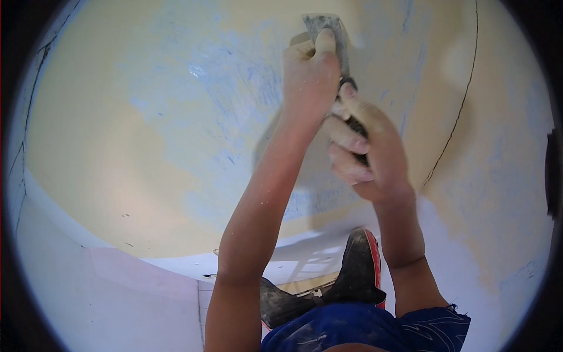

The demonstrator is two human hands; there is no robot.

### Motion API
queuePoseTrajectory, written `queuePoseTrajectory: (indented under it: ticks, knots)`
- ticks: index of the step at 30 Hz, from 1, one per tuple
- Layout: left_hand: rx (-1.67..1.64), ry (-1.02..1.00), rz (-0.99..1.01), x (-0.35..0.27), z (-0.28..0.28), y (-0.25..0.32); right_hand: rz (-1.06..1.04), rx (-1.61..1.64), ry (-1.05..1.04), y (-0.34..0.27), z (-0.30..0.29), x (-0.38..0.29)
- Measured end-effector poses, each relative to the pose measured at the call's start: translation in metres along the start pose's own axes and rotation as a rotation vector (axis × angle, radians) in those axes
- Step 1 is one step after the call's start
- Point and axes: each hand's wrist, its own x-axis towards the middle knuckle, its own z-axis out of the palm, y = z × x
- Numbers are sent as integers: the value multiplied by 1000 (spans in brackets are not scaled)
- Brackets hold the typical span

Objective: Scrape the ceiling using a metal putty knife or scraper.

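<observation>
A putty knife (344,57) with a stained, greyish metal blade stands against a wall (198,119) patched in yellow and bluish white. My left hand (311,72) is on its blade, with the thumb pressed along the flat. Lower down, my right hand (378,141) grips the dark handle, its fingers curled around it. Both hands look dusty with pale powder. Whether the blade's top edge touches the wall, I cannot tell.
A thin dark crack (457,110) runs down the wall at right, and cracked joints (33,101) line the left side. Below my arms are a dusty black shoe (358,268) with a red edge and blue clothing (338,328). A dark object (553,174) sits at the right rim.
</observation>
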Motion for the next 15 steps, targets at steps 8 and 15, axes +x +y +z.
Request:
queuePoseTrajectory:
  ticks: [8, 15]
  knots:
    - [144, -76, -42, -4, 3, -16, 70, 127, -1, 10, -22, -1]
    - [189, -110, 51, 11, 23, -4, 23, 248, -72, -13, -25, 0]
